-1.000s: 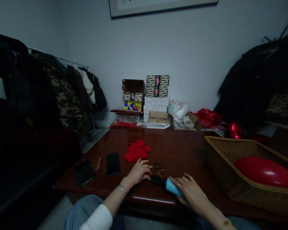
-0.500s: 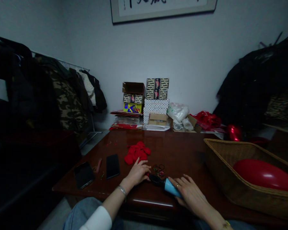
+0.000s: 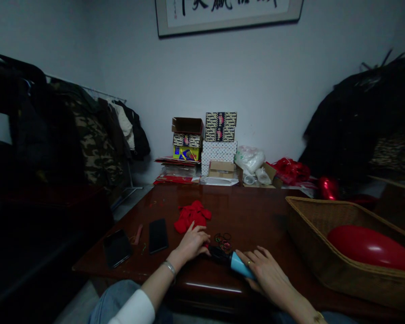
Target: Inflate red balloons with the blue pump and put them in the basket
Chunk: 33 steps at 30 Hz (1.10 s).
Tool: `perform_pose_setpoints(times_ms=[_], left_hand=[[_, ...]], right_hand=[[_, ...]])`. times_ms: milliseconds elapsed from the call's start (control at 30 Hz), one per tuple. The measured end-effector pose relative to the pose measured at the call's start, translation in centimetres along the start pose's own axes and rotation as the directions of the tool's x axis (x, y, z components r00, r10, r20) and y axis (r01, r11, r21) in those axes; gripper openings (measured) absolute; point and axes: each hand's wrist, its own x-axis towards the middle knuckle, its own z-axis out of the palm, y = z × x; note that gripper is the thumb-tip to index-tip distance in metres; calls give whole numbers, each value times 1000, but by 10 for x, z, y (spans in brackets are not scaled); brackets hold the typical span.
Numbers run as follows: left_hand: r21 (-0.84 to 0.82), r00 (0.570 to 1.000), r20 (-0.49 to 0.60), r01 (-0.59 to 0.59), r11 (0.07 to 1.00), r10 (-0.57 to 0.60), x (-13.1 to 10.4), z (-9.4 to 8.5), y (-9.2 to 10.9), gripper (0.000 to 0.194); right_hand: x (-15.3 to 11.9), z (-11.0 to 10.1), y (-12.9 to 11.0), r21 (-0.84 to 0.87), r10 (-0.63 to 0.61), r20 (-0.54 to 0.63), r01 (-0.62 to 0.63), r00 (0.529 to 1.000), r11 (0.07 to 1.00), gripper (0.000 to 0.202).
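My right hand is wrapped round the light-blue barrel of a balloon pump, which lies low over the table with its black nozzle end pointing left. At that nozzle my left hand is closed, fingertips pinching a small red balloon; most of it is hidden by the fingers. Just beyond the left hand lies a heap of limp red balloons. Several thin rubber bands lie loose on the wood behind the nozzle.
On the brown table, a wicker basket at right holds an inflated red balloon. Two dark phones or tablets, a black one and a wider one, lie at left beside a pinkish stick. Boxes stand beyond the far edge.
The view has tilted up slightly. Both hands keep nearly the same pose on the pump and the balloon, the left having shifted a touch to the left.
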Motion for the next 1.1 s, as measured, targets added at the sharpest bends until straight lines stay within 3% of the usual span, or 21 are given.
perform_pose_setpoints(times_ms=[333,733,800,867,900,933,967,1000,1033,1067,1100], left_hand=[[-11,996,41,-74,997,75,1,-4,2,34],[-67,995,85,-39,997,44,1,1,5,48],[-85,998,44,-34,996,38,1,-1,6,58],[-123,994,-106,-11,992,-2,0,-3,6,66],[-162,970,-234,25,987,-63,-1,-3,6,65],[-225,911,-379,82,971,-165,-2,-3,7,59],[-322,803,-510,152,934,-307,-3,-1,9,50],[-453,664,-583,213,866,-468,-5,3,12,44],[-603,518,-578,248,758,-630,-6,8,15,40],[-748,398,-493,260,611,-774,-6,13,19,40],[-868,390,-318,247,431,-864,-6,19,24,42]], right_hand=[[3,-8,-4,2,-11,35,11,999,1000,65],[2,-5,-6,23,-12,-8,12,1000,1000,64],[3,-3,-6,20,4,-23,-4,1000,1000,62],[4,0,-5,7,30,-43,-30,999,1000,61],[4,1,-5,-1,46,-56,-47,997,999,61],[5,2,-4,-9,63,-68,-64,996,998,60],[5,3,-4,-18,79,-81,-81,994,997,60],[6,4,-4,-26,96,-92,-99,991,995,59],[7,5,-5,-34,112,-101,-116,989,993,58],[9,5,-6,-42,126,-107,-132,986,990,57],[10,6,-7,-49,139,-113,-146,984,988,57]])
